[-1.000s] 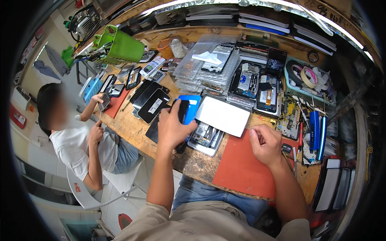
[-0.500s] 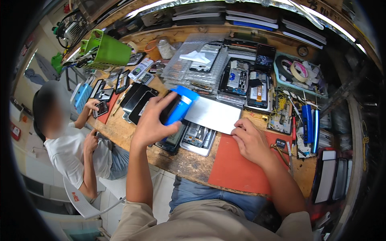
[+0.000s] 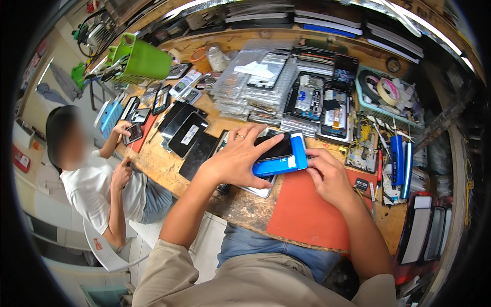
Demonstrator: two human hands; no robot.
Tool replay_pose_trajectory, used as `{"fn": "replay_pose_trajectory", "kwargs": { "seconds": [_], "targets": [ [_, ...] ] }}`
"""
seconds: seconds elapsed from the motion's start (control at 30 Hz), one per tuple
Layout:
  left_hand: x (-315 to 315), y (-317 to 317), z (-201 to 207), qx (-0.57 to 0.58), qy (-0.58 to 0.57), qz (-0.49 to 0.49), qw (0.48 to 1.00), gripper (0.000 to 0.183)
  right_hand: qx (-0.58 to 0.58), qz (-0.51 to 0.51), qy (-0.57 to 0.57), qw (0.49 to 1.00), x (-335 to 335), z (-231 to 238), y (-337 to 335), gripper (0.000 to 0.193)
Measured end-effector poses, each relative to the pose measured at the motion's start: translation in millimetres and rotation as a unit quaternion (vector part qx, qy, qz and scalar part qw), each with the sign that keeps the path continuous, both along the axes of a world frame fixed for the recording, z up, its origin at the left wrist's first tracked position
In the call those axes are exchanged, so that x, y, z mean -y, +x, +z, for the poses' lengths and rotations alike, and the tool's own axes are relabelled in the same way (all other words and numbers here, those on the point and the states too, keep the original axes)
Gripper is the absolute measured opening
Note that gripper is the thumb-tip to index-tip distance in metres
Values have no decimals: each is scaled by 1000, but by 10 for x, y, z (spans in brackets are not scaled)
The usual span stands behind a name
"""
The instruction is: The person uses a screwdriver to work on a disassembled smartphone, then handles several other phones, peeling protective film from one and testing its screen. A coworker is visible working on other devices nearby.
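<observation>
A flat blue box (image 3: 276, 166) with a dark phone-shaped panel on top lies in front of me, over some phone parts. My left hand (image 3: 240, 156) reaches across its left part, fingers spread. The thumb is near the box's near edge and the index fingertip rests over the dark panel. At the box's right end my right hand (image 3: 330, 176) is closed, thumb and fingers pinching its edge. Partly under the left hand and box is a pale-framed phone part (image 3: 261, 192). An orange-red mat (image 3: 307, 215) spreads below my right hand.
Dark phone screens (image 3: 189, 134) lie left of my hands. Behind stand stacked bubble-wrap packs (image 3: 232, 84) and opened phones (image 3: 307, 97). A tape basket (image 3: 365, 102), screwdrivers and blue tubes (image 3: 396, 158) are to the right. At the left sits another person (image 3: 94, 189) handling a phone.
My left hand has moved right and down with the blue part, toward my right hand. The white panel that lay between my hands no longer shows. The view has shifted slightly.
</observation>
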State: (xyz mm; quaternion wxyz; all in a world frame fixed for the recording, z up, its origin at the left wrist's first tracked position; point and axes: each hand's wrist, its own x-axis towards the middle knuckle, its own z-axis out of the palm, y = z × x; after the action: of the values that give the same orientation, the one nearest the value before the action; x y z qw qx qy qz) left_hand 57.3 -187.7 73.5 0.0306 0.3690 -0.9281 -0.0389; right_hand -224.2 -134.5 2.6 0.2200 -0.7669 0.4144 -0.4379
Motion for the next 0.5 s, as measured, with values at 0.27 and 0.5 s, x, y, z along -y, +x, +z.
{"fn": "replay_pose_trajectory", "kwargs": {
  "seconds": [0.27,0.5],
  "targets": [
    [-15,131,107,-89,19,74,993,97,54,-92,11,994,7,95,62,33],
    [-111,863,768,-160,-23,310,937,99,12,-95,51,994,5,29,14,28]
  ]
}}
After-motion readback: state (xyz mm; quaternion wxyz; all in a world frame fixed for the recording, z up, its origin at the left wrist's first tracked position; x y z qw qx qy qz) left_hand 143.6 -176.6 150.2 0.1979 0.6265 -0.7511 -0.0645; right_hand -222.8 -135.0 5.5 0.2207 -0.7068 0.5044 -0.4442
